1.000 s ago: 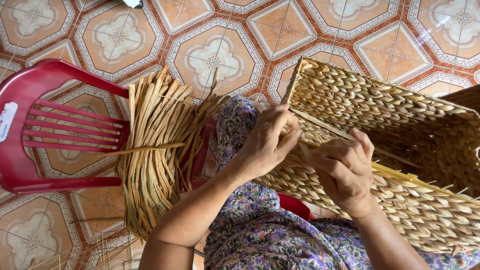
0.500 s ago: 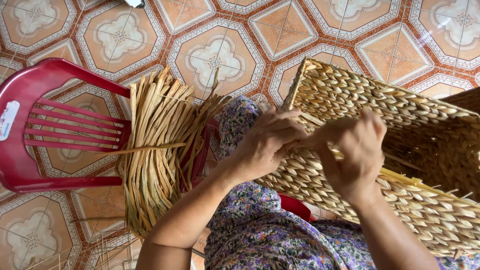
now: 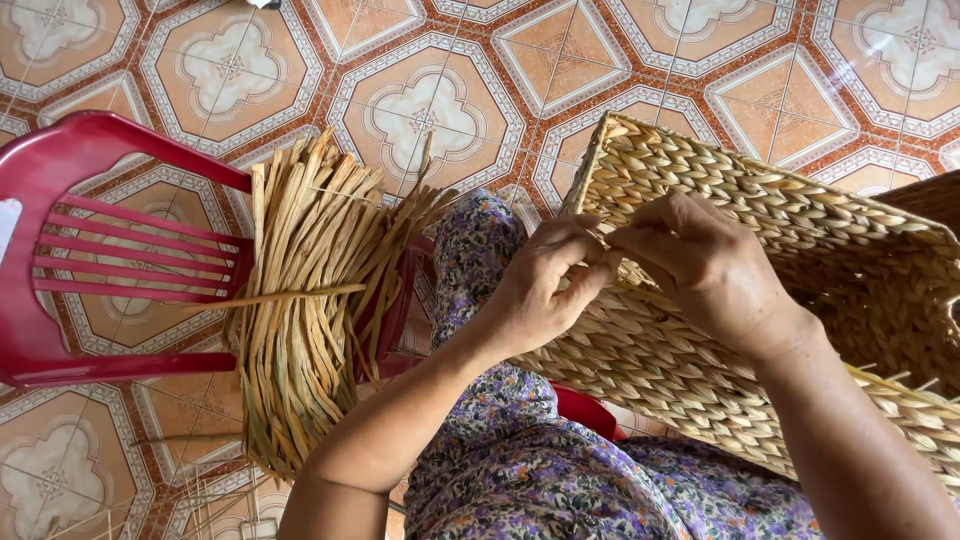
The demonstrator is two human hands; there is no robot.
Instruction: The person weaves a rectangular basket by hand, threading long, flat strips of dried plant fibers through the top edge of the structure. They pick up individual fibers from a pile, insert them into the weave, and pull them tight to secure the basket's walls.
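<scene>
A: Starting from the left, what's there?

B: A red plastic chair [image 3: 60, 250] on the patterned tile floor [image 3: 420, 110], with a bundle of dried straw strips [image 3: 300, 320] draped over its arm.

A: And the hands?

B: The left hand [image 3: 540, 285] is pinched shut on a strand at the side of the woven basket [image 3: 800, 230]; the right hand [image 3: 710, 265] meets it, fingers curled on the same spot.

A: Anything inside the basket?

B: Its inside is hidden. It rests tilted on the lap, under both hands.
</scene>
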